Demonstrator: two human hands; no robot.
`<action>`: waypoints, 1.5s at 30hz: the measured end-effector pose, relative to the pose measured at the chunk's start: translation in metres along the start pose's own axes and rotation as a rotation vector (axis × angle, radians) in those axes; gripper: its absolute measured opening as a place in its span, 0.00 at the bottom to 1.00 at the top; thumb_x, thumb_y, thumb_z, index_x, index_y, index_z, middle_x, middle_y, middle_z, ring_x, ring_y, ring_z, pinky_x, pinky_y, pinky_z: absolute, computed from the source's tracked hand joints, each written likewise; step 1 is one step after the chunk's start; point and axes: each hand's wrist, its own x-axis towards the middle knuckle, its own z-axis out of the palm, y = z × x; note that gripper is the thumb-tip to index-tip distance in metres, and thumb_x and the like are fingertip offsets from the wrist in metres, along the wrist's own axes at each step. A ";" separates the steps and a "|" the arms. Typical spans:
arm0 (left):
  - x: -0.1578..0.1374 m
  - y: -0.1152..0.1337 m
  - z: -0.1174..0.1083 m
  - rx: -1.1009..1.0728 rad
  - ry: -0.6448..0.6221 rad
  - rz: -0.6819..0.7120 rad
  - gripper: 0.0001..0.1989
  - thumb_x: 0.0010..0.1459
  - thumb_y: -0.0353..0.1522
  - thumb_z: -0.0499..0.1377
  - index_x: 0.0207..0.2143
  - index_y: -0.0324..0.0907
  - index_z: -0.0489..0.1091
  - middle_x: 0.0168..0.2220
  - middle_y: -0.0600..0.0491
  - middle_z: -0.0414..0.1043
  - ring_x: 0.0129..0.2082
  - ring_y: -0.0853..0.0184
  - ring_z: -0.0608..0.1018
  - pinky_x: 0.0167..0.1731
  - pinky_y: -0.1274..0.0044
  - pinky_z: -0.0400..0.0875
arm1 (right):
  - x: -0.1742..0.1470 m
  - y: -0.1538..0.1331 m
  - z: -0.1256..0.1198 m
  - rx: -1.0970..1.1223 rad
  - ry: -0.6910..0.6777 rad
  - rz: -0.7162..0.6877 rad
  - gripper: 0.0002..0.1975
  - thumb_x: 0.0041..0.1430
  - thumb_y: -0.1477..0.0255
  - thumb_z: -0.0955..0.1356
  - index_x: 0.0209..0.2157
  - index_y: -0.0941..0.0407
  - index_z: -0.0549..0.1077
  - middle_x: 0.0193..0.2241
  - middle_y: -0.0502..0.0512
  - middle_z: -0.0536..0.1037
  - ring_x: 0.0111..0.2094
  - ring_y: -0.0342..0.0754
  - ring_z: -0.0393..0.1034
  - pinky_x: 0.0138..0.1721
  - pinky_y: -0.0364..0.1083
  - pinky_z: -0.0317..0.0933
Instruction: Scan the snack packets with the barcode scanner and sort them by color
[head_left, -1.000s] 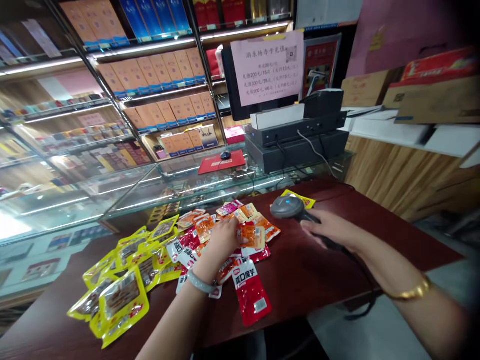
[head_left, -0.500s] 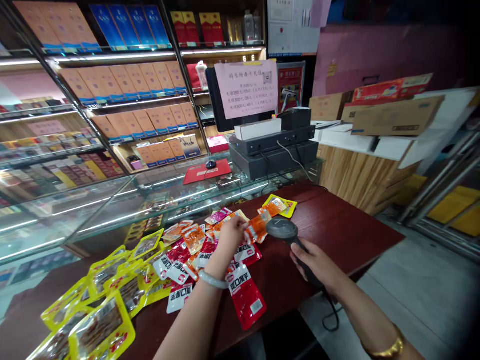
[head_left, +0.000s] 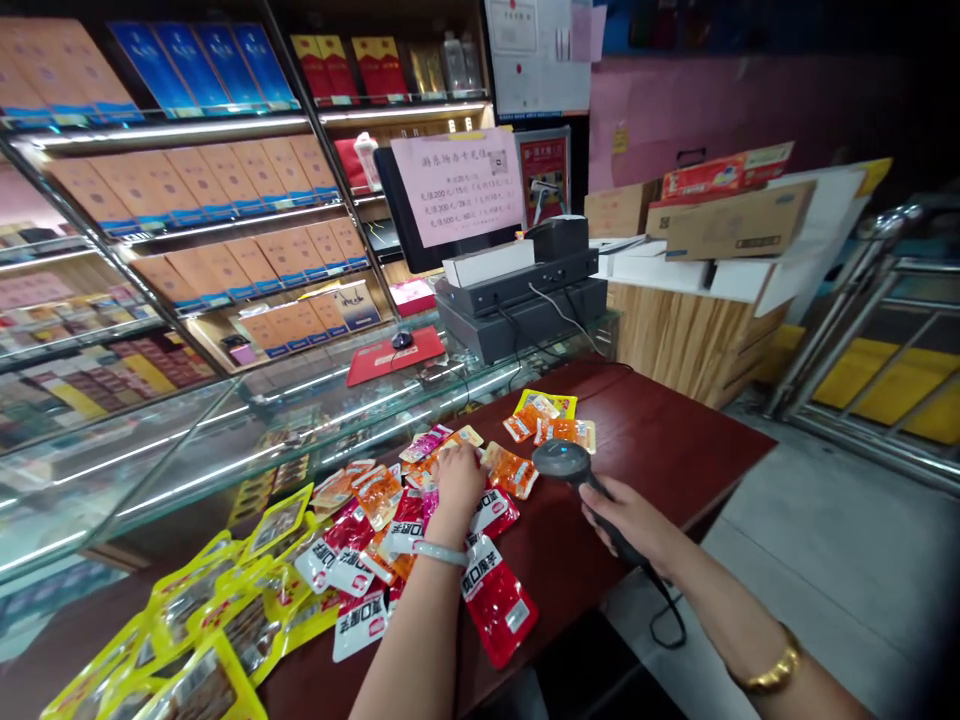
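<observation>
My left hand (head_left: 459,482), with a pale bangle on its wrist, reaches over a pile of small snack packets. Its fingers are apart and bent down onto the packets, their tips partly hidden. Just right of them lies an orange packet (head_left: 510,470). Red-and-white packets (head_left: 501,600) spread under and below the hand. My right hand (head_left: 626,520) is closed around the handle of a dark barcode scanner (head_left: 562,460), its head above the table beside the orange packet. Farther back, another orange packet (head_left: 566,432) lies in front of a yellow packet (head_left: 566,405).
Large yellow-edged packets (head_left: 217,620) cover the left of the dark red table (head_left: 645,420). A glass display counter (head_left: 300,410) adjoins it behind, bearing a monitor (head_left: 390,215) and a mouse (head_left: 403,340). Cardboard boxes (head_left: 731,225) and a metal railing (head_left: 862,350) stand at right.
An orange packet now lies separately beside the yellow one at the back. My left hand has moved back over the pile, while the scanner stays about in place. The view has shifted right.
</observation>
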 end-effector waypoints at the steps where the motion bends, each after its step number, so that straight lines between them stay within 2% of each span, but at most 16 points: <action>1: -0.001 0.001 0.000 -0.024 0.013 0.007 0.11 0.59 0.39 0.59 0.40 0.42 0.75 0.43 0.45 0.77 0.50 0.55 0.74 0.49 0.69 0.62 | 0.000 -0.001 0.001 -0.017 -0.007 -0.008 0.27 0.56 0.44 0.67 0.34 0.55 0.64 0.22 0.42 0.66 0.15 0.36 0.58 0.15 0.38 0.54; 6: -0.010 0.003 -0.011 -0.179 0.155 0.004 0.10 0.63 0.37 0.53 0.37 0.44 0.73 0.35 0.49 0.78 0.39 0.61 0.78 0.41 0.73 0.63 | -0.004 -0.003 0.008 -0.092 0.000 -0.047 0.25 0.57 0.45 0.67 0.35 0.55 0.65 0.22 0.42 0.66 0.15 0.37 0.59 0.16 0.39 0.56; 9: -0.011 0.002 -0.013 -0.396 0.213 -0.070 0.11 0.64 0.39 0.52 0.37 0.44 0.70 0.32 0.51 0.77 0.35 0.62 0.79 0.36 0.75 0.64 | -0.006 -0.004 0.014 -0.095 -0.001 -0.064 0.25 0.58 0.46 0.67 0.37 0.55 0.65 0.22 0.42 0.66 0.16 0.38 0.59 0.17 0.39 0.56; 14: -0.005 0.002 -0.007 -1.060 0.062 -0.216 0.11 0.63 0.42 0.50 0.40 0.44 0.61 0.21 0.60 0.68 0.21 0.68 0.76 0.25 0.78 0.67 | -0.005 -0.014 0.023 -0.078 -0.019 -0.095 0.25 0.58 0.46 0.67 0.37 0.55 0.65 0.21 0.42 0.65 0.16 0.38 0.58 0.18 0.39 0.56; 16: -0.005 0.005 -0.004 -1.214 0.002 -0.215 0.11 0.63 0.42 0.50 0.40 0.44 0.59 0.20 0.61 0.66 0.19 0.68 0.76 0.22 0.79 0.65 | -0.003 -0.021 0.027 -0.075 -0.041 -0.112 0.24 0.58 0.47 0.67 0.37 0.54 0.65 0.21 0.42 0.65 0.16 0.38 0.58 0.18 0.40 0.56; 22: -0.008 0.015 0.008 -1.312 -0.080 -0.184 0.11 0.61 0.42 0.50 0.37 0.44 0.59 0.18 0.61 0.66 0.14 0.71 0.70 0.16 0.81 0.59 | 0.002 -0.029 0.034 -0.124 -0.109 -0.155 0.22 0.62 0.48 0.65 0.37 0.55 0.65 0.19 0.41 0.64 0.14 0.38 0.58 0.17 0.39 0.52; 24: -0.007 0.019 0.013 -1.369 -0.128 -0.187 0.13 0.61 0.44 0.51 0.40 0.43 0.60 0.20 0.59 0.69 0.15 0.71 0.72 0.17 0.81 0.61 | 0.001 -0.027 0.032 -0.123 -0.103 -0.154 0.23 0.61 0.48 0.65 0.37 0.55 0.65 0.19 0.41 0.64 0.14 0.38 0.57 0.17 0.39 0.53; 26: -0.005 0.023 0.013 -1.436 -0.184 -0.155 0.18 0.61 0.45 0.52 0.45 0.42 0.59 0.28 0.54 0.74 0.21 0.70 0.76 0.22 0.80 0.68 | -0.001 -0.025 0.028 -0.111 -0.080 -0.146 0.23 0.61 0.48 0.65 0.37 0.55 0.65 0.19 0.41 0.64 0.14 0.38 0.57 0.17 0.40 0.53; 28: -0.005 0.025 0.005 -1.386 -0.195 -0.098 0.22 0.60 0.45 0.55 0.51 0.42 0.59 0.39 0.47 0.76 0.28 0.68 0.80 0.30 0.75 0.74 | -0.005 -0.023 0.022 -0.095 -0.042 -0.128 0.24 0.60 0.47 0.66 0.37 0.55 0.65 0.20 0.42 0.64 0.15 0.38 0.57 0.17 0.40 0.54; 30: -0.010 0.023 -0.008 -1.094 -0.145 -0.024 0.25 0.59 0.45 0.59 0.54 0.42 0.61 0.48 0.43 0.74 0.37 0.64 0.81 0.39 0.70 0.75 | -0.008 -0.021 0.016 -0.097 -0.001 -0.104 0.25 0.59 0.46 0.66 0.37 0.55 0.65 0.20 0.42 0.65 0.15 0.39 0.58 0.17 0.40 0.55; 32: -0.021 0.017 -0.023 -0.614 -0.098 0.049 0.25 0.55 0.46 0.63 0.49 0.40 0.67 0.48 0.40 0.73 0.46 0.56 0.78 0.47 0.65 0.72 | -0.012 -0.017 0.012 -0.117 0.020 -0.082 0.25 0.58 0.45 0.66 0.38 0.55 0.65 0.20 0.42 0.65 0.15 0.39 0.59 0.17 0.40 0.56; 34: -0.037 0.010 -0.035 -0.174 -0.118 0.117 0.26 0.50 0.50 0.66 0.41 0.38 0.72 0.45 0.37 0.74 0.51 0.47 0.75 0.51 0.60 0.68 | -0.015 -0.012 0.010 -0.143 0.021 -0.063 0.26 0.58 0.45 0.66 0.40 0.55 0.65 0.20 0.42 0.66 0.15 0.40 0.60 0.17 0.40 0.56; 36: -0.053 0.006 -0.038 0.068 -0.167 0.156 0.28 0.48 0.53 0.66 0.37 0.37 0.74 0.44 0.35 0.74 0.51 0.44 0.74 0.51 0.59 0.66 | -0.018 -0.005 0.009 -0.164 0.008 -0.048 0.26 0.59 0.46 0.66 0.41 0.54 0.66 0.19 0.42 0.66 0.15 0.40 0.59 0.17 0.40 0.55; 40: -0.070 0.007 -0.028 0.121 -0.168 0.220 0.25 0.54 0.53 0.61 0.37 0.39 0.73 0.43 0.38 0.75 0.49 0.49 0.74 0.50 0.65 0.65 | -0.025 0.002 0.012 -0.208 -0.034 -0.057 0.23 0.60 0.47 0.65 0.37 0.55 0.67 0.18 0.43 0.65 0.16 0.41 0.59 0.18 0.41 0.53; 45: -0.066 0.015 -0.022 -0.018 -0.161 0.150 0.17 0.61 0.44 0.59 0.43 0.41 0.68 0.38 0.44 0.78 0.42 0.56 0.79 0.39 0.72 0.65 | -0.032 0.000 0.012 -0.218 -0.047 -0.095 0.23 0.60 0.48 0.66 0.32 0.55 0.67 0.20 0.45 0.67 0.18 0.40 0.59 0.18 0.40 0.53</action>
